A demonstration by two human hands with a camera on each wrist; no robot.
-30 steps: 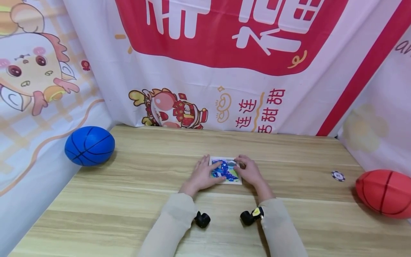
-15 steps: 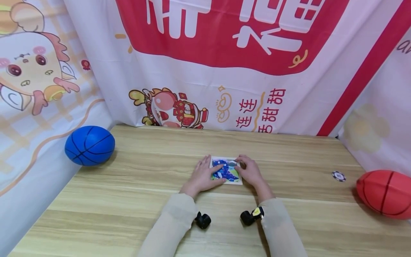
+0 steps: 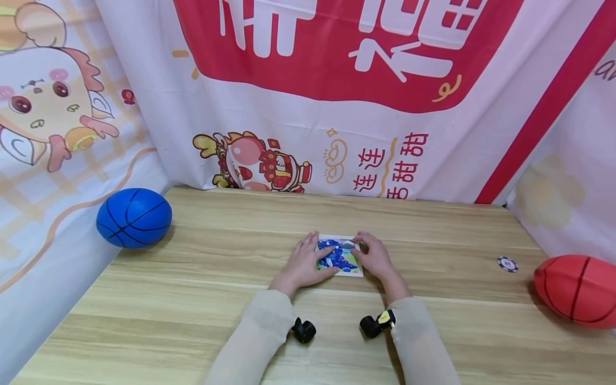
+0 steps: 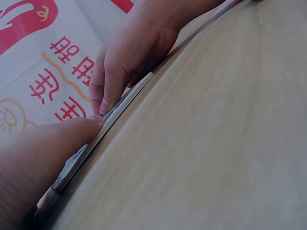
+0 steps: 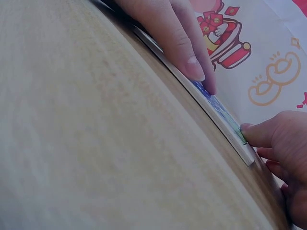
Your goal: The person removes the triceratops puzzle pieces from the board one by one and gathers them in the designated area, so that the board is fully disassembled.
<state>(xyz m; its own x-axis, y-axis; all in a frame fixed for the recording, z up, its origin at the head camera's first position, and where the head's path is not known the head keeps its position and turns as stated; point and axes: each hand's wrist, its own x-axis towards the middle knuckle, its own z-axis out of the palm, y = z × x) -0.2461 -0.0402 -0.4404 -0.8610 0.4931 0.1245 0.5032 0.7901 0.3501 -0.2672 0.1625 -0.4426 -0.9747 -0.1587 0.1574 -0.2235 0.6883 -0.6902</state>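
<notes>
Your left hand lies flat on the left part of the puzzle board, fingers straight and pressing its picture face. Your right hand rests on the right edge, fingers loosely bent, thumb tip touching the rim. The board lies flat on the wooden table, mid-table, between both hands.

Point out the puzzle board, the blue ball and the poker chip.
puzzle board [image 3: 343,258], head view, on its picture between the hands
blue ball [image 3: 133,217], head view, middle of the ball
poker chip [image 3: 507,263], head view, centre of the chip
</notes>
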